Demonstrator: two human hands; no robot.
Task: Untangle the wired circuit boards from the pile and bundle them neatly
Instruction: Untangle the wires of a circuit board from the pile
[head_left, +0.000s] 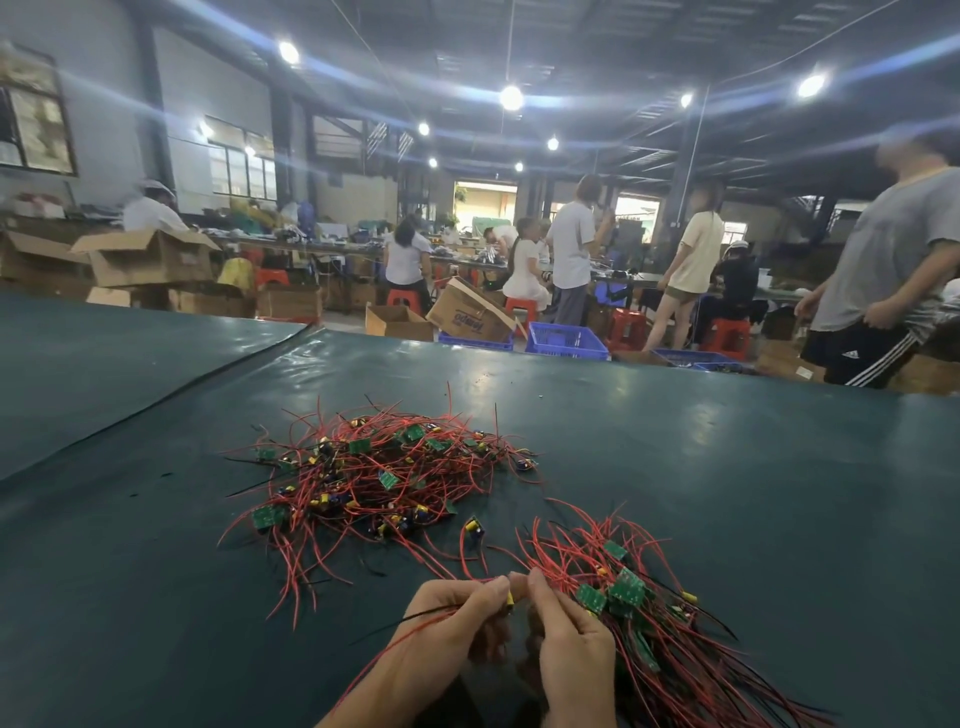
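Note:
A tangled pile of small green circuit boards with red and black wires lies in the middle of the dark green table. A second, more ordered heap of wired boards lies at the near right. Just left of that heap, my left hand and my right hand meet and pinch one small wired board between their fingertips. Its red and black wires trail out leftward under my left hand. One loose board lies between the two heaps.
Beyond the table's far edge stand blue plastic crates, cardboard boxes and red stools. Several people work or stand there; one person stands close to the far right corner. A seam in the table cover runs diagonally at left.

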